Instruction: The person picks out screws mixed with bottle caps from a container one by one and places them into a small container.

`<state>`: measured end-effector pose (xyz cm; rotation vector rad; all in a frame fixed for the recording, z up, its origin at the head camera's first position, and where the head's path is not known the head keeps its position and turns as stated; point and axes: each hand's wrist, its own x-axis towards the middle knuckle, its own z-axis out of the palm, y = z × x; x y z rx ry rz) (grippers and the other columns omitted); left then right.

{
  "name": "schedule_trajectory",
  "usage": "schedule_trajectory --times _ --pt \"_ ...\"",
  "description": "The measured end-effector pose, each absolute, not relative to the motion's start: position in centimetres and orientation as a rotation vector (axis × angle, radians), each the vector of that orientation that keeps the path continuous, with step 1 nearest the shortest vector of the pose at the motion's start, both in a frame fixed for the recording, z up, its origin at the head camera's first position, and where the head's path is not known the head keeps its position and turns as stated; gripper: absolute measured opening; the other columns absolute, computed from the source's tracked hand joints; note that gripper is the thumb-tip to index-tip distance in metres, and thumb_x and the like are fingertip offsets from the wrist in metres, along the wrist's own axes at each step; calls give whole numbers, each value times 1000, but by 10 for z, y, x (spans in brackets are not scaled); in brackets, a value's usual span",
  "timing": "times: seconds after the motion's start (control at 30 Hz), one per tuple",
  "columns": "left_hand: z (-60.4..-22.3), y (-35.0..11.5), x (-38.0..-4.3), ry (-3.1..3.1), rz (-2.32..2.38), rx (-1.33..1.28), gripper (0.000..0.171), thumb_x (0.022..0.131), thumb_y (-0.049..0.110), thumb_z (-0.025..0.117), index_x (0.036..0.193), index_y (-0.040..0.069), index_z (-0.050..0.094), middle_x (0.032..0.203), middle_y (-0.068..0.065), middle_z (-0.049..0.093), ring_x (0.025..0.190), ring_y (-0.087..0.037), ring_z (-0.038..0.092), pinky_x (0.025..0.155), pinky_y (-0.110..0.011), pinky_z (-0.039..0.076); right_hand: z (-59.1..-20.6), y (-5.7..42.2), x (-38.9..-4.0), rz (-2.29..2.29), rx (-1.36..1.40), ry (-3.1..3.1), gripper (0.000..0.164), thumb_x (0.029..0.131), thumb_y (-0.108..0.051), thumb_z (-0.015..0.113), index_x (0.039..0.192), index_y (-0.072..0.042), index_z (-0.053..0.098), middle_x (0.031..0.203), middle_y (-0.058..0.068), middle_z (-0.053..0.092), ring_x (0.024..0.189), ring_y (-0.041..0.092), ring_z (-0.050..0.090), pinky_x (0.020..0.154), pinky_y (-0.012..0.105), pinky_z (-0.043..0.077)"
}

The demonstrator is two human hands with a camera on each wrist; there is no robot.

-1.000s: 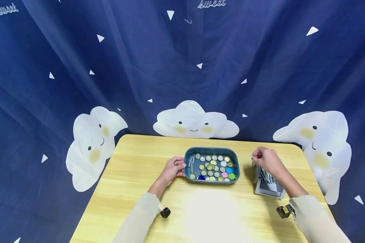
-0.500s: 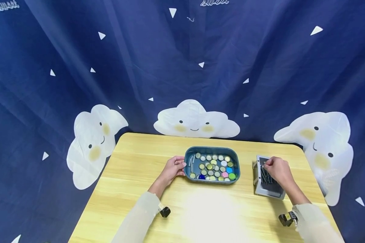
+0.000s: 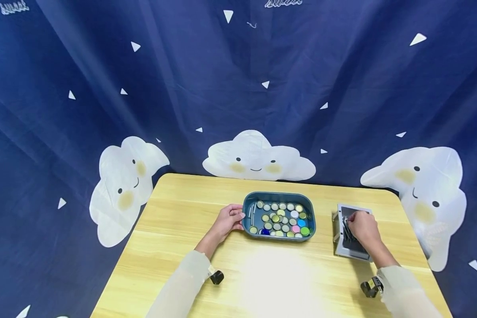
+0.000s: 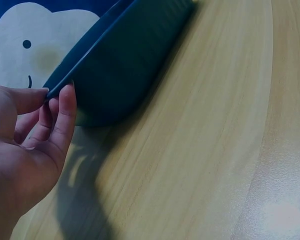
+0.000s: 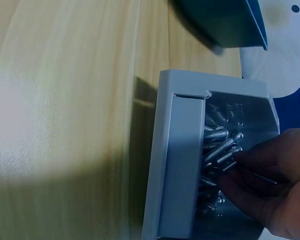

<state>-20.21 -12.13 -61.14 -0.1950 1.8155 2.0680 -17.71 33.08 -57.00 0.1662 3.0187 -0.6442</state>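
Note:
My left hand (image 3: 224, 222) pinches the rim of a dark teal tray (image 4: 125, 65) at its left end, thumb on the rim and fingers against the outer wall. In the tray lie many round caps (image 3: 275, 218), mostly gold and silver, with several thin metal nails (image 3: 252, 215) along the left side. My right hand (image 5: 280, 180) reaches into a grey box (image 5: 182, 160) at the right. Its thumb and fingers are bent together around a thin metal nail (image 5: 265, 178), partly hidden by them. More shiny nails (image 5: 220, 147) lie piled below its fingertips.
Both containers stand on a light wooden table (image 3: 191, 198), the grey box to the right of the tray with a gap between. A dark blue curtain (image 3: 238, 79) with cloud prints hangs behind the table's back edge.
My right hand has moved from the grey box's upper left edge to the right and down into the box. My left hand has stayed on the tray rim.

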Motion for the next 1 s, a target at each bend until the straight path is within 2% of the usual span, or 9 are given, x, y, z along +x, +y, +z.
schedule_trajectory --times 0.17,0.33,0.43,0.63,0.7,0.9,1.0 --pt "-613 -122 -204 1816 2079 -193 43 99 1 64 140 -5 51 100 -4 62 72 -14 62 59 -24 63 -570 329 -178 -642 175 3030 12 88 -3 66 85 5 75 87 24 75 76 38 70 68 57 60" --pt "-614 -122 -203 1813 2084 -194 42 99 0 64 138 -4 53 99 -4 62 72 -15 62 59 -25 63 -567 327 -178 -632 212 3000 13 89 -3 66 79 2 73 78 19 71 69 30 62 61 50 55" --pt "-614 -121 -202 1817 2083 -197 41 99 1 64 138 -4 53 99 -4 62 72 -14 62 59 -25 62 -565 326 -177 -623 221 2982 14 90 -3 65 81 3 73 79 19 71 69 29 61 60 48 55" --pt "-613 -121 -201 1827 2076 -206 42 99 0 64 139 -5 53 100 -4 62 70 -13 62 58 -24 62 -565 327 -176 -611 194 3013 15 90 -3 64 83 4 76 85 24 74 73 36 67 64 55 57" --pt "-613 -120 -201 1828 2074 -206 42 99 0 64 139 -5 53 100 -5 62 70 -13 62 58 -24 62 -565 328 -175 -604 165 3047 16 88 -2 64 79 3 75 83 24 74 73 40 68 65 59 57" --pt "-614 -120 -203 1823 2074 -210 42 99 1 64 139 -5 53 99 -4 62 71 -14 62 58 -24 62 -556 325 -175 -625 103 3126 20 86 0 61 68 -1 70 71 19 70 64 34 62 60 57 55" --pt "-614 -120 -203 1824 2070 -219 41 99 0 64 138 -5 54 99 -3 61 71 -14 62 58 -24 63 -548 319 -177 -655 97 3168 19 89 -3 62 73 1 71 72 19 71 64 34 63 62 59 55"
